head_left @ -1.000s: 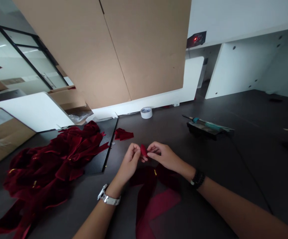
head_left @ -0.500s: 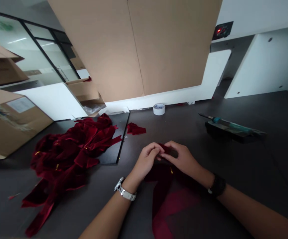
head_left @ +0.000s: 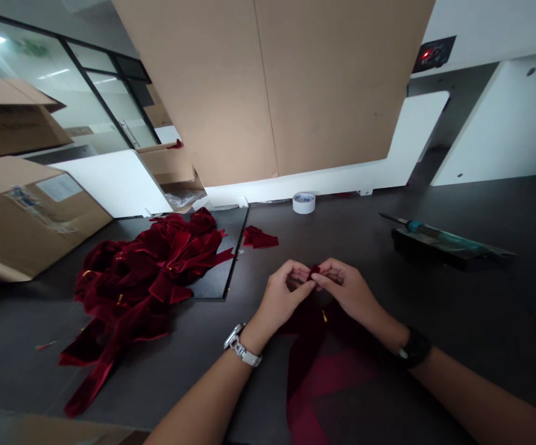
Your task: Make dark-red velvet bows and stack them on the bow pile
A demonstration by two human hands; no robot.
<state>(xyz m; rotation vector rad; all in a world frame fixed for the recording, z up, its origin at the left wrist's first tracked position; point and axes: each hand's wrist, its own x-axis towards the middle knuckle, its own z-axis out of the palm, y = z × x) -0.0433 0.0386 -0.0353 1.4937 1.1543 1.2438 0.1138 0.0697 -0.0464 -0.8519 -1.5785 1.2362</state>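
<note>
Fingertips of my left hand (head_left: 286, 293) and my right hand (head_left: 349, 290) meet over the dark table, both pinching a small piece of dark red velvet ribbon (head_left: 314, 270). Just below them lies a longer dark red ribbon (head_left: 302, 358) with a small gold tie (head_left: 324, 316) on it. Its lower tails spread toward me, brighter red where light falls. Whether the pinched piece joins this ribbon is hidden by my hands. To the left is a heap of red velvet bows (head_left: 157, 272), some with gold ties.
Red velvet scraps (head_left: 261, 238) lie beyond my hands, near a white tape roll (head_left: 304, 203). A soldering iron (head_left: 439, 232) rests on a black holder at right. The heap partly covers a black board (head_left: 212, 287). A cardboard box (head_left: 41, 216) stands left; a tall cardboard panel (head_left: 272, 93) rises behind.
My fingers have shifted on the small velvet piece, and both hands' fingertips are now drawn together around it. The view has turned slightly left.
</note>
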